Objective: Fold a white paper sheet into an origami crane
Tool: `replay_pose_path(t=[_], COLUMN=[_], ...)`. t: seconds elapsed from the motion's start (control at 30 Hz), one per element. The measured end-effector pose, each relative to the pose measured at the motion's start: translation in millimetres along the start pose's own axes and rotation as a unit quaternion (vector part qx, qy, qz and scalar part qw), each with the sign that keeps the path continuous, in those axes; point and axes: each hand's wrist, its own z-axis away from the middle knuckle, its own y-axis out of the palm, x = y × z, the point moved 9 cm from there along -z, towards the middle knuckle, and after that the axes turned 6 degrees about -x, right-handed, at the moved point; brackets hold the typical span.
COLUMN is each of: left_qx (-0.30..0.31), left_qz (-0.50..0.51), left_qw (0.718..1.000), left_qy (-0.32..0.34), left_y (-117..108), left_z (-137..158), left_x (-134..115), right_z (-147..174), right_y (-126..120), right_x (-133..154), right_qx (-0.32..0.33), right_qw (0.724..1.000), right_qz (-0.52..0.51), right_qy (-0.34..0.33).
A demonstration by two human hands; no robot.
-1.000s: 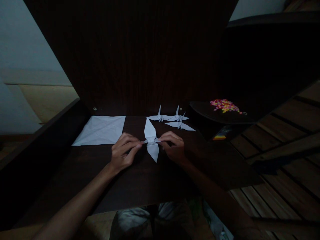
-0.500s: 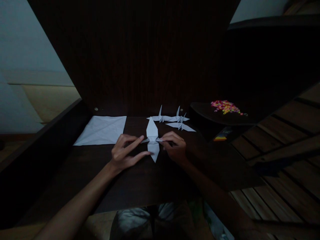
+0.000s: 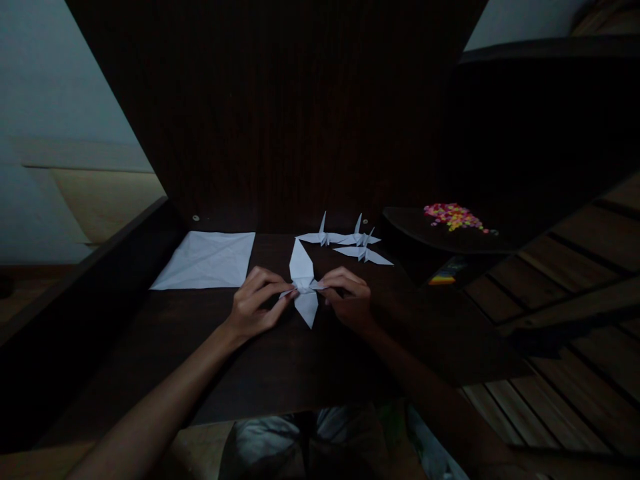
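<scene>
Between my hands is a white origami crane [image 3: 303, 263], its two wings spread flat, one pointing away from me and one toward me. The thumb and fingers of my left hand [image 3: 257, 303] pinch the narrow point on its left side. My right hand [image 3: 347, 293] pinches the narrow point on the opposite side. Just beyond, three folded paper cranes [image 3: 364, 253] stand close together, wings out and thin points up. A creased sheet of white paper [image 3: 205, 259] lies flat to the left of my left hand.
The dark wooden desk [image 3: 250, 387] has a raised side board [image 3: 100, 287] on the left and a tall back panel [image 3: 300, 120]. On a rounded shelf [image 3: 405, 223] at right sits a heap of small colourful pieces [image 3: 455, 217]. Slatted wood [image 3: 565, 280] shows at far right.
My left hand has moved in to the right, and its thumb and fingers have closed on the crane's left point. My right hand keeps its pinch. The crane has turned slightly.
</scene>
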Motion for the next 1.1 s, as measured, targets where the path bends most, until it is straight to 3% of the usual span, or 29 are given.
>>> replay_pose_path(t=[0.47, 0.63, 1.1], left_qx=[0.046, 0.025, 0.064], left_qz=[0.025, 0.003, 0.013], left_qw=[0.999, 1.000, 0.997], left_qy=[-0.011, 0.001, 0.034], left_y=[8, 4, 11], left_z=[4, 3, 4], left_x=[5, 5, 0], right_z=[-1, 0, 1], right_y=[1, 1, 5], right_x=[9, 8, 11], right_qx=[-0.004, -0.003, 0.031], right_qw=[0.999, 0.999, 0.998], right_qz=[-0.005, 0.006, -0.001], right_qy=[-0.042, -0.047, -0.058])
